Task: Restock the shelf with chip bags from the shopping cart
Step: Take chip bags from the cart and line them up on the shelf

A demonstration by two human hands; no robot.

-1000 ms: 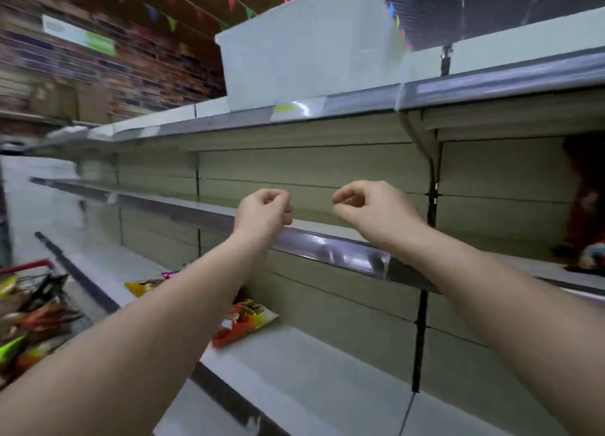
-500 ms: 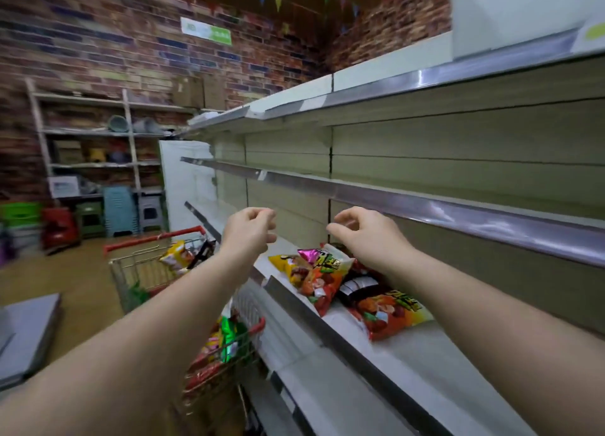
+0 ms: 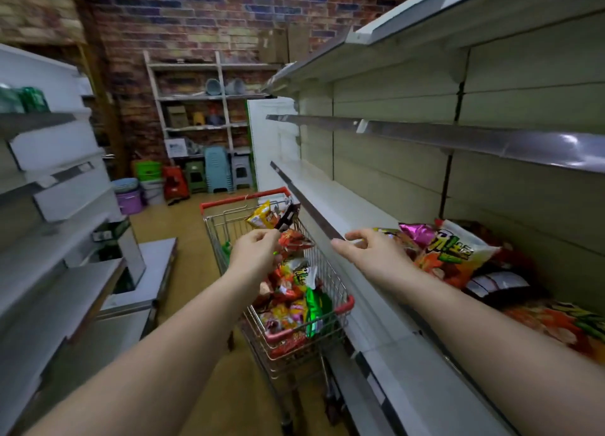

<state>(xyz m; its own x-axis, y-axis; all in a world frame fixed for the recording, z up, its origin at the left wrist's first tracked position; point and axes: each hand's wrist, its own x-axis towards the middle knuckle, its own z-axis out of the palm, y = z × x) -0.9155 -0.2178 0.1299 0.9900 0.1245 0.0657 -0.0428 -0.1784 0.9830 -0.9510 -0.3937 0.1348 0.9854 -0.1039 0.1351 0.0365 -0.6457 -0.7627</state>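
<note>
Left hand (image 3: 253, 251) at frame centre, fingers loosely curled, holding nothing, over the shopping cart (image 3: 340, 308). Right hand (image 3: 371, 249) just right of centre, fingers likewise curled and empty, above the shelf (image 3: 347, 213) edge. Chip bags (image 3: 291, 308) piled in the cart at lower centre; more chip bags (image 3: 458, 255) lying on the shelf at right. Farther back, stacked stools (image 3: 217, 170) and brick wall (image 3: 203, 19) at top centre.
</note>
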